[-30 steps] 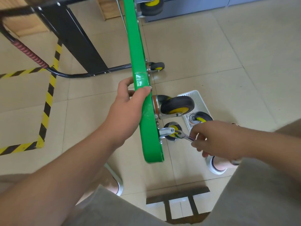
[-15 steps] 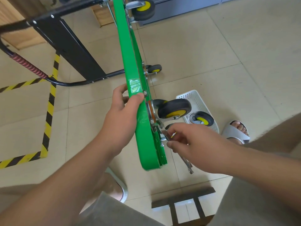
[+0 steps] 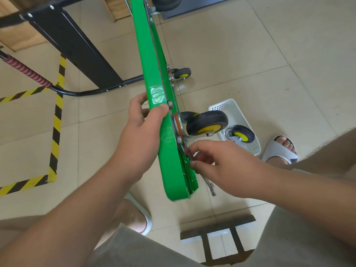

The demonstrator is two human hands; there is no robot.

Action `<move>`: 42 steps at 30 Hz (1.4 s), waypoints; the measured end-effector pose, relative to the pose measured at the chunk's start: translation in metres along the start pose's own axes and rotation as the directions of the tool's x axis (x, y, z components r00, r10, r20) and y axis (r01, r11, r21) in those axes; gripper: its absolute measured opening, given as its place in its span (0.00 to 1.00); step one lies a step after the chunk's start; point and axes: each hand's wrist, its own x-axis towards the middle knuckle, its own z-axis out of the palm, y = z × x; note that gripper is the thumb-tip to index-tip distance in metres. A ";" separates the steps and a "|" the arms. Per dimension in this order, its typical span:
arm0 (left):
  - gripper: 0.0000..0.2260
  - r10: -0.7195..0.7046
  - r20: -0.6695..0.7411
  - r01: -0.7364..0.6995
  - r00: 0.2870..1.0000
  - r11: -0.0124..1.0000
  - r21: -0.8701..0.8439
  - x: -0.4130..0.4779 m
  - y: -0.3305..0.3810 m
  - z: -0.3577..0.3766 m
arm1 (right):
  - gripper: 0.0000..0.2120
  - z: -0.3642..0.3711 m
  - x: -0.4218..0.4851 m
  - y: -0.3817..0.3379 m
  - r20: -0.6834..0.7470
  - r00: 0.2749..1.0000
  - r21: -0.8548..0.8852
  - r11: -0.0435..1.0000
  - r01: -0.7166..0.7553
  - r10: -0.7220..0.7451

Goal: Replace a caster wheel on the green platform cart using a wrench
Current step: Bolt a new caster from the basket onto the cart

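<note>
The green cart (image 3: pixel 173 170) stands tipped up on its side. The left hand (image 3: pixel 140 135) wraps around its thin edge, with the thumb on the wheel side. Just below the big caster wheel (image 3: pixel 207 123), the right hand (image 3: pixel 221 166) pinches the wrench (image 3: pixel 209 185) in curled fingers (image 3: pixel 202 147). The wrench's top end sits by the wheel's metal plate (image 3: pixel 178 128). A spare wheel (image 3: pixel 241 134) lies in a white basket (image 3: pixel 231 106) close by. A shiny patch (image 3: pixel 157 94) on the cart is too blurry to read.

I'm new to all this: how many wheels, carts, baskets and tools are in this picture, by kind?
Mounted caster wheels: 3
Loose caster wheel: 1
Green cart: 1
White basket: 1
Wrench: 1
Total: 7
</note>
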 end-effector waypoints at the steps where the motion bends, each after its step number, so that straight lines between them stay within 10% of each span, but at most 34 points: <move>1: 0.18 0.001 0.002 -0.001 1.000 1.000 0.003 0.000 0.000 0.000 | 0.08 0.001 0.000 0.000 -0.003 1.000 0.006 1.000 0.001 -0.001; 17: 0.17 0.012 -0.006 -0.012 1.000 1.000 0.013 -0.001 0.001 0.001 | 0.14 -0.010 -0.012 -0.034 0.118 0.986 0.100 0.986 -0.131 0.119; 23: 0.18 0.020 -0.006 -0.020 1.000 1.000 0.009 -0.002 0.002 0.001 | 0.12 -0.029 -0.013 -0.060 0.294 0.914 0.575 0.712 -0.402 0.279; 28: 0.17 0.018 -0.009 -0.018 1.000 1.000 0.010 -0.001 0.002 0.001 | 0.11 -0.036 -0.016 -0.064 0.377 0.891 0.646 0.617 -0.449 0.254; 42: 0.16 0.005 0.003 -0.005 1.000 1.000 0.017 -0.001 0.002 0.001 | 0.06 -0.009 -0.019 -0.027 0.163 0.951 0.204 0.934 -0.293 0.263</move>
